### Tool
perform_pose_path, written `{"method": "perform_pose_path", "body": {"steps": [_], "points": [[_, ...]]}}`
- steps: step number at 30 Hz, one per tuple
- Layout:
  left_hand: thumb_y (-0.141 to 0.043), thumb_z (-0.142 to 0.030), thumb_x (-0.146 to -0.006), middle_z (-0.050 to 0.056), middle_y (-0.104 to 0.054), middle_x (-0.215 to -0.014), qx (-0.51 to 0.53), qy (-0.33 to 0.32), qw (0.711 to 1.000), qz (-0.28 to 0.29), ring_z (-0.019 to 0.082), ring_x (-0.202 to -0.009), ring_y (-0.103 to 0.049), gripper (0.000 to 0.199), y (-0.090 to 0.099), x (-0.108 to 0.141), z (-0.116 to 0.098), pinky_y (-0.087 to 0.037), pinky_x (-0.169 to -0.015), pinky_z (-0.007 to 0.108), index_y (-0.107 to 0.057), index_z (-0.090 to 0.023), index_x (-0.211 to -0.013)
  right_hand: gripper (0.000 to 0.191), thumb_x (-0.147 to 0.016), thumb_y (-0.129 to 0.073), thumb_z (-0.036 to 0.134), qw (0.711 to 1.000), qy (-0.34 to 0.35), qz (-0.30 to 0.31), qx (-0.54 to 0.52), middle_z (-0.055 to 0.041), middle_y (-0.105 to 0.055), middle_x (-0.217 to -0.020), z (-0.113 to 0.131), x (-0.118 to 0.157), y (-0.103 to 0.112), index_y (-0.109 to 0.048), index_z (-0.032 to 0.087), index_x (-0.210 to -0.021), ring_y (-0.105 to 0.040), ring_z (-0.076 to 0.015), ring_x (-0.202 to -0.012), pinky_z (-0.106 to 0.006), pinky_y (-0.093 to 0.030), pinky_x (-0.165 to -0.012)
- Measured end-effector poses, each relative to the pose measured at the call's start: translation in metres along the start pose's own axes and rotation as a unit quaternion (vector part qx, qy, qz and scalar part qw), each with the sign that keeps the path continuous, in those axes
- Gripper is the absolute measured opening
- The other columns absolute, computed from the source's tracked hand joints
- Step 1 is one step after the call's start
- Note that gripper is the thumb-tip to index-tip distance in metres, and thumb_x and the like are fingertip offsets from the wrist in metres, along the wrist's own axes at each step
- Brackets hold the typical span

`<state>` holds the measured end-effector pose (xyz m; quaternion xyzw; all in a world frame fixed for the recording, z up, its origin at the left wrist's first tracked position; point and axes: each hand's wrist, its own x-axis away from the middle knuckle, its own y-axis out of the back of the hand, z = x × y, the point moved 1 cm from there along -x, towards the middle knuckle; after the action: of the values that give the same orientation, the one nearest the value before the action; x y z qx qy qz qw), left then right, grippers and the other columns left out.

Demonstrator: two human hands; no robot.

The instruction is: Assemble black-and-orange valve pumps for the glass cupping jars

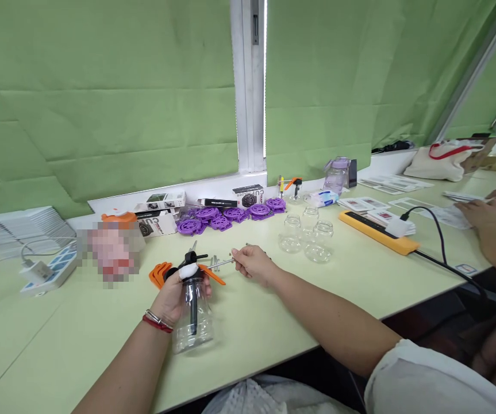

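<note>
My left hand [174,296] is closed round the neck of a see-through spray bottle [193,330], with a white wrap on the thumb. The bottle has a black pump head with an orange lever [212,276], and a black tube hangs inside it. In my right hand [254,263] a thin metal rod [224,264] is pinched, pointing left toward the bottle's head. Several short metal rods [215,261] lie on the table just behind it. Loose orange levers [159,275] and some black parts, partly hidden by my left hand, lie left of the bottle.
Three see-through jars [291,236] stand right of my right hand. Purple plastic parts [234,214] and printed boxes [157,223] line the back. A white power strip [53,273] lies left, a yellow one [377,233] right. At far right, another person's hands [483,213] handle paper sheets.
</note>
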<state>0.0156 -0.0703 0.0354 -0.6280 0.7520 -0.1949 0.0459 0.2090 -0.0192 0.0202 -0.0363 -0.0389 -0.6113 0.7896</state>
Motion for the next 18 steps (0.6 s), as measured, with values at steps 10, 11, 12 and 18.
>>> {"method": "perform_pose_path", "body": {"steps": [10,11,12,18], "points": [[-0.054,-0.031,-0.079,0.006,-0.063,-0.065,0.054,0.039,0.998,0.011,0.018,-0.058,-0.061,0.02,0.0031,-0.0016,-0.0007,-0.052,-0.058,0.031,-0.063,-0.015,-0.071,0.021,-0.075,-0.064,0.029,0.999,-0.019,0.022,-0.026,0.0041,-0.052,-0.049,0.0035,-0.0009,0.0027,-0.052,0.015,-0.065,-0.037,-0.0045,-0.036,-0.019,-0.024,-0.035],[-0.054,-0.031,-0.079,0.006,-0.063,-0.065,0.052,0.037,0.998,0.01,0.018,-0.058,-0.061,0.02,0.0037,-0.0017,-0.0006,-0.052,-0.058,0.031,-0.063,-0.015,-0.071,0.019,-0.074,-0.065,0.027,0.999,-0.01,0.025,-0.028,0.0048,-0.051,-0.048,0.0039,-0.0013,0.0031,-0.052,0.015,-0.066,-0.037,-0.0044,-0.036,-0.019,-0.026,-0.036],[-0.055,-0.032,-0.079,0.006,-0.063,-0.065,0.051,0.036,0.998,0.007,0.018,-0.058,-0.061,0.02,0.0043,-0.002,-0.0005,-0.052,-0.058,0.031,-0.062,-0.015,-0.071,0.016,-0.072,-0.067,0.023,0.999,0.001,0.031,-0.037,0.0053,-0.052,-0.048,0.0044,-0.0016,0.0034,-0.053,0.015,-0.068,-0.038,-0.0046,-0.037,-0.018,-0.027,-0.037],[-0.056,-0.031,-0.076,0.006,-0.062,-0.064,0.055,0.043,0.997,-0.012,0.018,-0.058,-0.061,0.017,0.0043,-0.003,-0.0011,-0.052,-0.058,0.031,-0.061,-0.016,-0.071,0.027,-0.079,-0.062,0.035,0.998,-0.037,0.038,-0.034,0.0028,-0.053,-0.048,0.0047,-0.003,0.0046,-0.054,0.014,-0.064,-0.037,-0.004,-0.034,-0.018,-0.023,-0.033]]}}
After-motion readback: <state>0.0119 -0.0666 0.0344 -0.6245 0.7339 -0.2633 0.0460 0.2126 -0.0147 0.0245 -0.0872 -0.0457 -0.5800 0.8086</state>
